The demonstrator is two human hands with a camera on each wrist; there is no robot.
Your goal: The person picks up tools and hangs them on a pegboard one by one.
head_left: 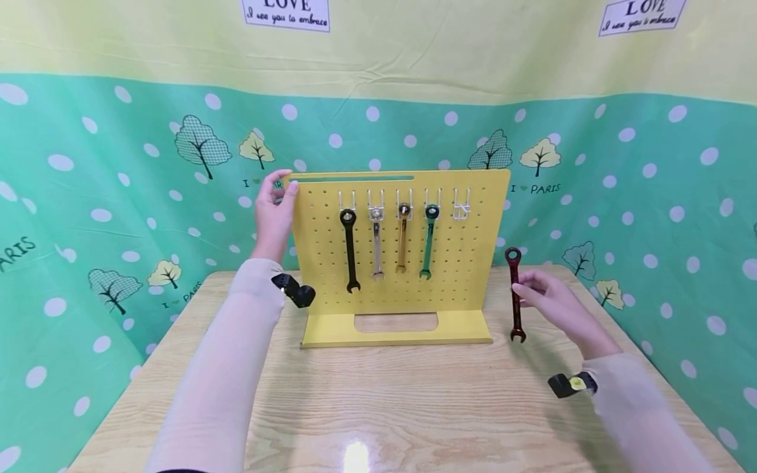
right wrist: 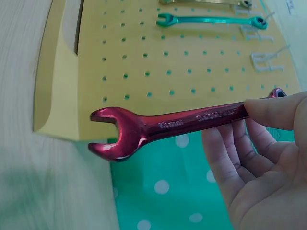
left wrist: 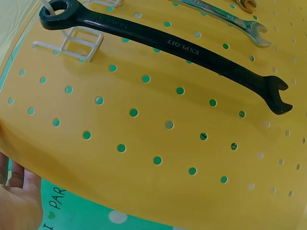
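Observation:
My right hand [head_left: 547, 299] pinches a red combination wrench [head_left: 516, 295] by its shaft, right of the board. Its ring end points up and its open jaw end down; in the right wrist view the red wrench [right wrist: 192, 120] shows a 13mm mark. My left hand [head_left: 276, 213] grips the upper left corner of the yellow pegboard [head_left: 319, 263]. On the board's white hooks hang a black wrench [head_left: 350, 253], a silver wrench [head_left: 377, 246], a gold wrench [head_left: 403, 240] and a green wrench [head_left: 428, 243]. The rightmost white hook [head_left: 462, 205] carries no wrench.
The pegboard stands upright on its yellow base [head_left: 461, 328] upon a wooden table [head_left: 414, 394]. Behind it and at both sides hangs a green and yellow curtain [head_left: 331, 118] with dots and trees.

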